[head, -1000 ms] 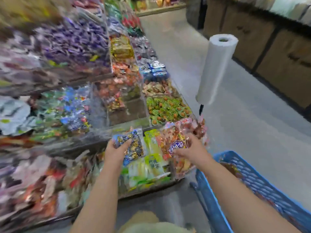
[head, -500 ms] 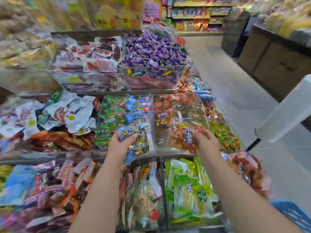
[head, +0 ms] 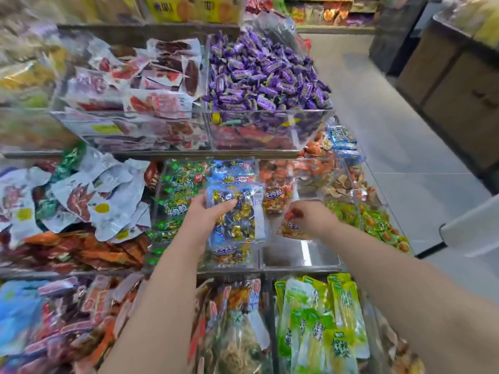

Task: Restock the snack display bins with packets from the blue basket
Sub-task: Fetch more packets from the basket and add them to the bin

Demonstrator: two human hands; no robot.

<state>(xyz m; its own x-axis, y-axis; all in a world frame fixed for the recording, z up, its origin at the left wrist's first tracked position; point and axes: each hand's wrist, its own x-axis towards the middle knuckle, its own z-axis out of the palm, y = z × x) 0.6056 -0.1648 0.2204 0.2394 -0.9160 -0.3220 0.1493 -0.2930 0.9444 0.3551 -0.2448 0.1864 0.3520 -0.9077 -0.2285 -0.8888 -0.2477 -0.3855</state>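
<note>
Head view, with blur toward the left edge. I log the left hand [head: 208, 215] gripping a blue packet [head: 237, 222] of gold-wrapped sweets, thumb across its front and fingers curled behind. The packet is tilted and held over the blue bin [head: 235, 267] on the middle tier, where like packets are stacked; I cannot tell whether it touches them. The right hand [head: 310, 215] is in the orange bin [head: 310, 255] just to the right, fingertips bunched downward and pinching the top of an orange packet [head: 293, 230]. That packet hangs roughly upright with its lower edge near the bin's bare metal floor; I cannot make out any contact. More orange stock [head: 278, 197] stands at the back of the same bin. Green packets [head: 179, 184] fill the compartment left of the blue bin. On the upper tier, purple sweets [head: 264, 76] are heaped in a clear bin beside red-and-white packs [head: 151, 85]. On the lower tier, long green sachets [head: 318, 327] lie under the right forearm. The grey aisle [head: 391, 130] runs along the right.
</note>
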